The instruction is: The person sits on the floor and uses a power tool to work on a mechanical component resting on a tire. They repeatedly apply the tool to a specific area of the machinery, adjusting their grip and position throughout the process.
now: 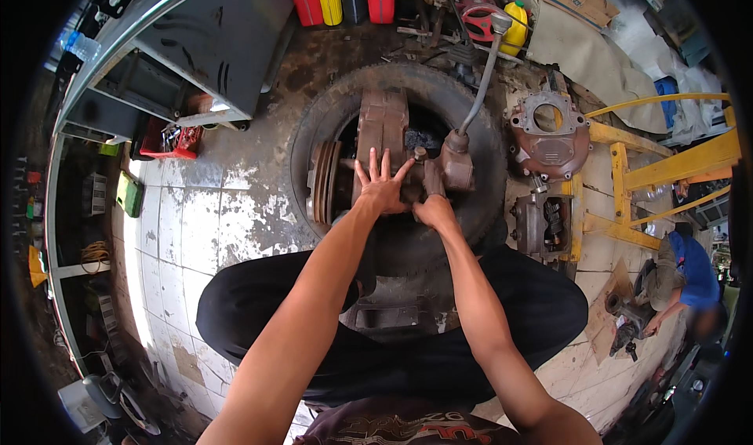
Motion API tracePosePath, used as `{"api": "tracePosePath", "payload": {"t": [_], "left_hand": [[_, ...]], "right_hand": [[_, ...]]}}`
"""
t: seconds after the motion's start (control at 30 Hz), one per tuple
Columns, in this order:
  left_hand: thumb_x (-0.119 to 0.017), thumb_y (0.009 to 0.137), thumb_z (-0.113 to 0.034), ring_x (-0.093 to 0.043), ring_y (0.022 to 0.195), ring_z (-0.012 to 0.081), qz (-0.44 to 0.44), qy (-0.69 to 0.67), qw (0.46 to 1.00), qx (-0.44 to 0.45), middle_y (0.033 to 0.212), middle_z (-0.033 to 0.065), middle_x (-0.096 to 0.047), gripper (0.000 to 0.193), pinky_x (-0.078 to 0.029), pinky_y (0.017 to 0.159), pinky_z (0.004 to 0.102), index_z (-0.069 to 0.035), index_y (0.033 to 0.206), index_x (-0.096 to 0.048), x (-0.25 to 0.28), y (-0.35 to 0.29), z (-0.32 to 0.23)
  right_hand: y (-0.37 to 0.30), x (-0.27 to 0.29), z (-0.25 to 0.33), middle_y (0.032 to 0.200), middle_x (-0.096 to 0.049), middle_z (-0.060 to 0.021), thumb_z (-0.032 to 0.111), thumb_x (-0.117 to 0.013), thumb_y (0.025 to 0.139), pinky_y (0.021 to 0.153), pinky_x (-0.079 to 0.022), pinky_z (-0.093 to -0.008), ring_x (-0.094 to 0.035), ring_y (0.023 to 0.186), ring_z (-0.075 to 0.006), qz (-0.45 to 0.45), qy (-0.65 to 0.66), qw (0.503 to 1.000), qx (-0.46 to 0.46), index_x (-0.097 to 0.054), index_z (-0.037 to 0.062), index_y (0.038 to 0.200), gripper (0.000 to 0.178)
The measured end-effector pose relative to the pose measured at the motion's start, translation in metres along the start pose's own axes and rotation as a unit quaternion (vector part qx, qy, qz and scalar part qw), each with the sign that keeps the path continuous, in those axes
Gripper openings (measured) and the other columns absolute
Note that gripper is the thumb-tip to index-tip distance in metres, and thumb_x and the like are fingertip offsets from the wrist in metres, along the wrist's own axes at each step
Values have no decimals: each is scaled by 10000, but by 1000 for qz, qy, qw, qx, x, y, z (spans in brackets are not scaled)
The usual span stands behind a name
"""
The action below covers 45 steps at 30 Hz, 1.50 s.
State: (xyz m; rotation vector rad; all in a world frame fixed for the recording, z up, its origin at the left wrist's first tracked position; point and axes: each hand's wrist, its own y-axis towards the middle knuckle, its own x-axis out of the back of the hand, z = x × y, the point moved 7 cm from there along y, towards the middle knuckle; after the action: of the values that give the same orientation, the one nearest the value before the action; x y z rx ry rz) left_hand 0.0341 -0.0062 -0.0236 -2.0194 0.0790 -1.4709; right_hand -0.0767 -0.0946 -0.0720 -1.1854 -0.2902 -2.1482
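A brown, greasy metal gearbox-like housing (383, 119) lies across a large black tyre (307, 108) in front of me. Its left end carries a grooved pulley-like wheel (323, 182), and a long bent lever (481, 84) with a knob rises from its right part. Spread fingers of my left hand (382, 192) rest flat on top of the housing. Just right of it, my right hand (434, 211) is closed at the housing's near side, its fingers curled and partly hidden. A small bolt-like fitting (420, 155) stands up between the two hands.
Right of the tyre lie a bell-shaped casting (551, 143) and an opened metal case (541, 225), beside a yellow frame (620, 182). Another person in blue (690, 268) handles parts at far right. A grey cabinet (204, 49) and red crate (187, 142) stand left; jugs (381, 0) line the back.
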Motion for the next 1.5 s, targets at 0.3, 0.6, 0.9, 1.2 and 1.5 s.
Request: {"api": "tracePosePath", "payload": {"t": [0.3,0.6,0.9,1.2,1.5], "left_hand": [[-739,690,-646,164,1457,528,2,4,1000,31,1636,237,60,1170,49,1054,788,-390,1583,-28,-3,-8,23],[-752,680,-631,154,1458,534,1,19,1000,24,1635,245,45,1176,43,1053,789,-383,1584,-42,-8,-6,18],[-760,665,-642,137,1455,547,-4,23,999,25,1636,240,47,1206,22,1047,800,-386,1583,-21,-9,-5,18],[-765,658,-633,150,1454,541,2,33,999,28,1639,227,47,1220,39,1048,798,-391,1580,-4,-9,-4,16],[-747,654,-682,162,1453,539,8,32,999,30,1638,230,51,1227,33,1053,794,-395,1579,6,-9,-1,16]], "right_hand": [[-24,-3,40,1154,-400,-134,171,-644,779,393,-468,-350,-616,724,-271,177,172,963,-108,22,199,1590,1049],[-13,-16,11,565,-560,-105,225,-639,776,388,-400,-369,-507,420,-191,226,206,931,-200,-411,33,1039,397],[-5,-6,27,1135,-588,-327,213,-611,788,435,-498,-388,-645,528,-305,258,119,946,-158,-247,26,1449,778],[-6,5,32,732,-678,-272,236,-597,781,529,-548,-417,-674,553,-322,211,111,960,-144,-386,-52,1451,760],[-12,2,18,712,-654,-261,231,-598,738,519,-526,-422,-655,538,-325,233,75,958,-149,-657,-115,882,380]]}}
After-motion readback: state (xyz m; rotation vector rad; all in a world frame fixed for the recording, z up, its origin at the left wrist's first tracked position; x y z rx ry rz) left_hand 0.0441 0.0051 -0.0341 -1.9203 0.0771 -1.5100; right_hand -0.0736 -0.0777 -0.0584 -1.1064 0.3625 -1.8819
